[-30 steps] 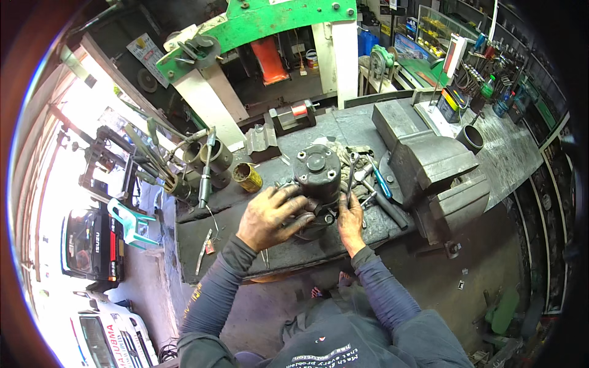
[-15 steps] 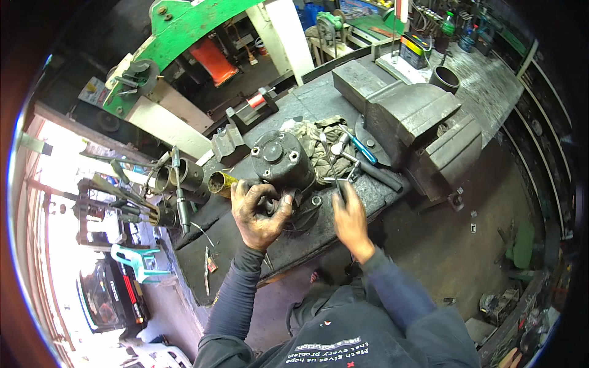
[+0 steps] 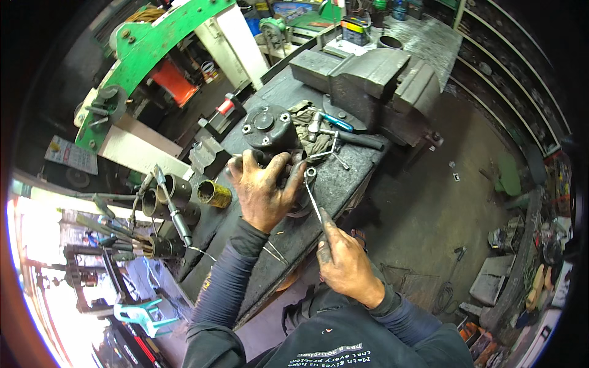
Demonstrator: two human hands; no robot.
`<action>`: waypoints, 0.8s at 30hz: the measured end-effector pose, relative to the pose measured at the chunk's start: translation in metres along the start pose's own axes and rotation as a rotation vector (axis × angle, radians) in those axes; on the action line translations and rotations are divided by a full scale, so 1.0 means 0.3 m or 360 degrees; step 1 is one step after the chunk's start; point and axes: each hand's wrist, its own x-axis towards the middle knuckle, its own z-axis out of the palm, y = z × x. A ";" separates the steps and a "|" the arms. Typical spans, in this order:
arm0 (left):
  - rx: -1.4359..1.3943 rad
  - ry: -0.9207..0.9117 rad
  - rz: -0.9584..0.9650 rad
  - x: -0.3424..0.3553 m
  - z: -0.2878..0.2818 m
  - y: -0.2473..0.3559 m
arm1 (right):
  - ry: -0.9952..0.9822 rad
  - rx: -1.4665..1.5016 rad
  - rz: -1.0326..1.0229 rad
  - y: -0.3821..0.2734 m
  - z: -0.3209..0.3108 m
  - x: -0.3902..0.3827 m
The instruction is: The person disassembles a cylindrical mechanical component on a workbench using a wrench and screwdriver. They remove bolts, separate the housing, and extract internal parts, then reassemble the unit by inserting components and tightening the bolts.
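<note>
A black, greasy round metal housing (image 3: 265, 126) with bolts on its top face stands on the dark workbench (image 3: 245, 254). My left hand (image 3: 261, 193) is curled over the dark metal part at the near side of it, and the fingers hide most of what they grip. In my right hand (image 3: 351, 267) is a screwdriver (image 3: 315, 199) with a long thin shaft. Its tip points up and left, close to a round metal lug (image 3: 310, 174) beside my left thumb; whether they touch I cannot tell.
Beyond the housing lie a crumpled rag (image 3: 305, 126), a blue-handled tool (image 3: 337, 121) and a hammer (image 3: 353, 138). A large bench vise (image 3: 368, 73) stands at the far right. Leftward are a yellow tube (image 3: 215, 194) and several metal cylinders (image 3: 175, 190).
The screwdriver has swung from pointing up over the rag to the lug beside my left hand. My right hand has come lower and nearer. My left hand has spread over the part. The view has shifted.
</note>
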 end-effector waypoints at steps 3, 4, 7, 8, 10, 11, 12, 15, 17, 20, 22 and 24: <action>0.0025 -0.0005 0.0460 0.041 -0.005 -0.060 | 0.0161 -0.0081 -0.0122 0.001 0.075 -0.008; -0.0060 0.0004 0.0639 0.063 0.003 -0.078 | 0.0273 -0.0126 -0.0249 0.012 0.112 -0.002; -0.0318 -0.0464 0.0888 0.104 0.017 -0.120 | 0.0315 -0.0031 -0.0176 0.069 0.185 0.021; -0.0344 -0.0644 0.0914 0.116 0.025 -0.129 | 0.0275 -0.0013 -0.0197 0.082 0.198 0.019; -0.0525 -0.0697 0.0868 0.121 0.028 -0.138 | 0.0094 0.0085 0.0046 0.092 0.205 0.004; -0.0549 -0.0734 0.0862 0.119 0.028 -0.139 | 0.0090 0.0163 -0.0012 0.090 0.198 -0.005; -0.0569 -0.0729 0.0862 0.120 0.029 -0.139 | 0.0182 0.0173 0.0021 0.082 0.191 -0.014; -0.0557 -0.0670 0.0839 0.116 0.022 -0.133 | 0.0356 0.0335 0.0214 0.044 0.162 -0.037; -0.0600 -0.0584 0.0896 0.121 0.019 -0.126 | 0.0333 0.0283 0.0040 0.022 0.150 -0.037; -0.0700 -0.0605 0.0870 0.132 0.015 -0.118 | 0.0286 0.0236 -0.0038 0.013 0.144 -0.030; -0.0678 -0.0604 0.0876 0.137 0.014 -0.113 | 0.0280 0.0277 -0.0081 0.020 0.154 -0.026; -0.0672 -0.0636 0.0896 0.141 0.012 -0.108 | 0.0205 0.0288 -0.0020 0.034 0.171 -0.024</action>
